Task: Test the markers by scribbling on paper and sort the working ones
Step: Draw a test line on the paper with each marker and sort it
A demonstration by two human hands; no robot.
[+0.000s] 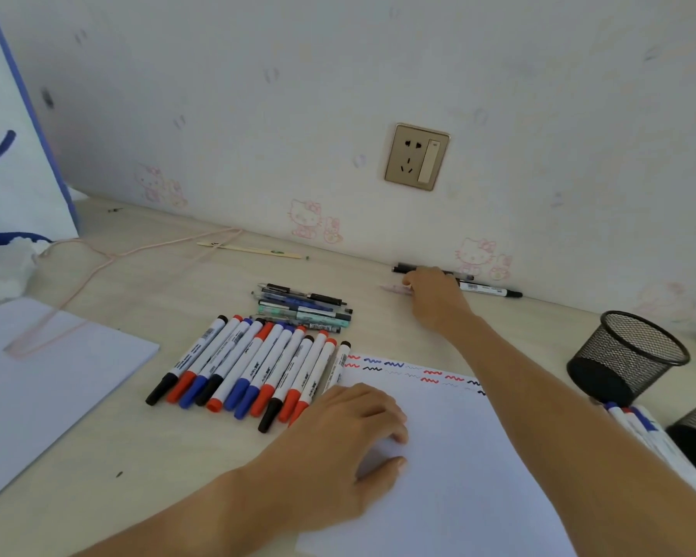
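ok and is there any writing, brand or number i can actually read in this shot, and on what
None reads for certain.
Row of markers: dark print and barcodes on the white barrels, too small and blurred to read.
Marker by the wall: a barcode label, unreadable.
Pens: labels, unreadable.
Paper: only red, blue and black squiggles, no words.
Wall socket: no lettering visible.

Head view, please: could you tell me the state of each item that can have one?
Left hand: fingers flat, pressing the paper.
Right hand: reaching among pens by the wall; grip hidden.
Paper: flat, scribbles along its top edge.
Row of markers: capped, lying side by side.
Pile of pens: lying stacked.
Black-capped marker: lying at the wall.
Mesh cup: tipped on its side.
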